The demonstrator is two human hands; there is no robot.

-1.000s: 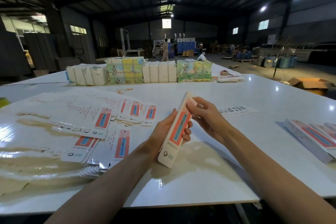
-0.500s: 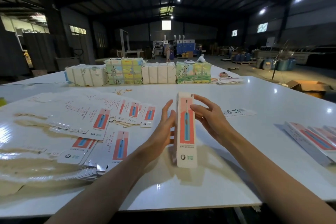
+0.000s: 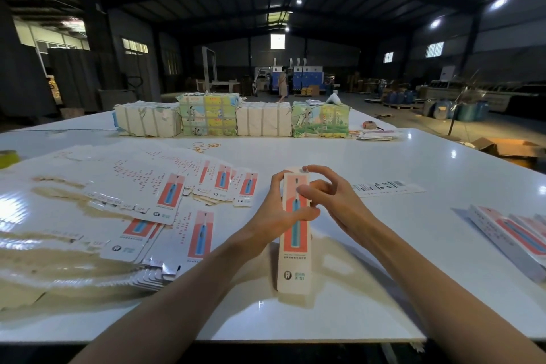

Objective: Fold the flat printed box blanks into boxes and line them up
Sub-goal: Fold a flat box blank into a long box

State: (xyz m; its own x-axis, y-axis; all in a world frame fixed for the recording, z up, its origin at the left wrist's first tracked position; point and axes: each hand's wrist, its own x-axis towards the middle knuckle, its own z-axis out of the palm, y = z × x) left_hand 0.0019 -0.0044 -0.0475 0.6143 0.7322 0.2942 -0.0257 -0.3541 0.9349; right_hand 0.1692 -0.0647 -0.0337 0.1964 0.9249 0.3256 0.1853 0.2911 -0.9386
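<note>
A long narrow folded box [image 3: 294, 257], white with a red panel and a blue toothbrush print, stands upright on the white table [image 3: 384, 289] in front of me. My left hand [image 3: 274, 216] grips its upper half, thumb across the printed face. My right hand [image 3: 328, 195] is at the top end, fingers curled over the top flap, thumb touching the front. Flat printed blanks [image 3: 165, 201] lie fanned out to the left. Finished boxes [image 3: 511, 233] lie side by side at the right edge.
Wrapped bundles [image 3: 233, 118] line the table's far side, with rubber bands [image 3: 204, 146] in front of them. A white strip with barcodes [image 3: 387, 186] lies right of my hands. A yellow tape roll [image 3: 7, 158] sits at the far left. A person stands in the distant hall.
The box went from tilted in both hands to standing upright on the table. My left hand closed round it and my right hand moved to its top flap.
</note>
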